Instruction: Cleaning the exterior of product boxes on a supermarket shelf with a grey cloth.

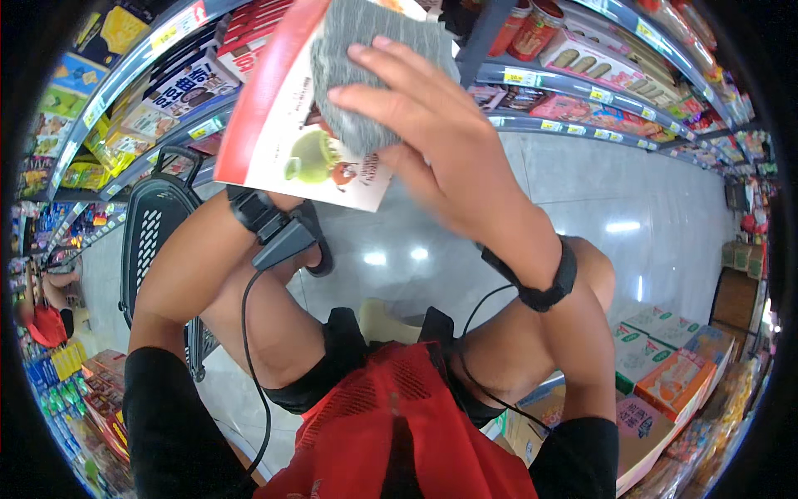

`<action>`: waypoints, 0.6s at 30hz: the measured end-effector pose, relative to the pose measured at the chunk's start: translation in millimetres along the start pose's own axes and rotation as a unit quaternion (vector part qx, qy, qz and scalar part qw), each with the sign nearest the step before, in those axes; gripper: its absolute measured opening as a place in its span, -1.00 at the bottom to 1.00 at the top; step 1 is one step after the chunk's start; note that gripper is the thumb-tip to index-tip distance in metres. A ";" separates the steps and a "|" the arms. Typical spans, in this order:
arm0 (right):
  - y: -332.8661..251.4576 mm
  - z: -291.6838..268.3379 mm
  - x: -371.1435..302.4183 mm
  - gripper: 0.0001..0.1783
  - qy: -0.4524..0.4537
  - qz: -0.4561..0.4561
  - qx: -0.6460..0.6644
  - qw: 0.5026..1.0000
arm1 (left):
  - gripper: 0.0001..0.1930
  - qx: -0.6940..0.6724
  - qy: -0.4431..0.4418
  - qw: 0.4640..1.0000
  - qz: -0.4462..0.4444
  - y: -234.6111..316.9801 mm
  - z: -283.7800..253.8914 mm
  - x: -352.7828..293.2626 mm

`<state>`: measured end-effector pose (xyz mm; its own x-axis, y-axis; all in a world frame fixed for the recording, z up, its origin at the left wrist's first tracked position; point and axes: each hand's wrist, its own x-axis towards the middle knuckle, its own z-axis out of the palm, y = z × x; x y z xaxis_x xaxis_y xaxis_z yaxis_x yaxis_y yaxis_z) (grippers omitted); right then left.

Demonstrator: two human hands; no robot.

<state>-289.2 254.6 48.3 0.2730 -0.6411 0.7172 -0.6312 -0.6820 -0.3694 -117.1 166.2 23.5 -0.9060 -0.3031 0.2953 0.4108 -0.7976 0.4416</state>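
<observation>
A red and white printed box with a green cup pictured on it is tilted up in front of me at the top of the view. My left hand holds it from behind; only a bit of that hand shows below the box, and its fingers are hidden. Against the box's face lies a grey cloth. My right hand presses on this cloth, fingers bent over it and the thumb side slightly blurred.
Shelves of packaged goods rise at left, with more shelves at far right. A black basket trolley stands by my left arm. Stacked cartons are at my right. Another person in red is at far left.
</observation>
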 end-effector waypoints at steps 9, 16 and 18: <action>31.8 -0.6 13.5 -0.48 0.031 -0.026 -0.082 0.996 | -0.64 -0.008 0.091 0.996 -0.002 -6.9 -18.4 -9.1; 19.4 27.1 -1.8 -0.50 0.044 -0.001 -0.050 0.998 | -0.67 -0.012 0.162 0.987 -0.011 4.3 -36.2 -31.3; -5.6 39.4 -5.8 -0.50 -0.001 -0.035 -0.038 0.999 | -0.68 -0.012 0.186 0.982 -0.012 7.3 -43.1 -32.4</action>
<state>-258.6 248.3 22.9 0.3197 -0.5933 0.7388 -0.6633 -0.6969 -0.2727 -89.1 147.8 -19.3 -0.8914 -0.4507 -0.0476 0.3907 -0.8175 0.4232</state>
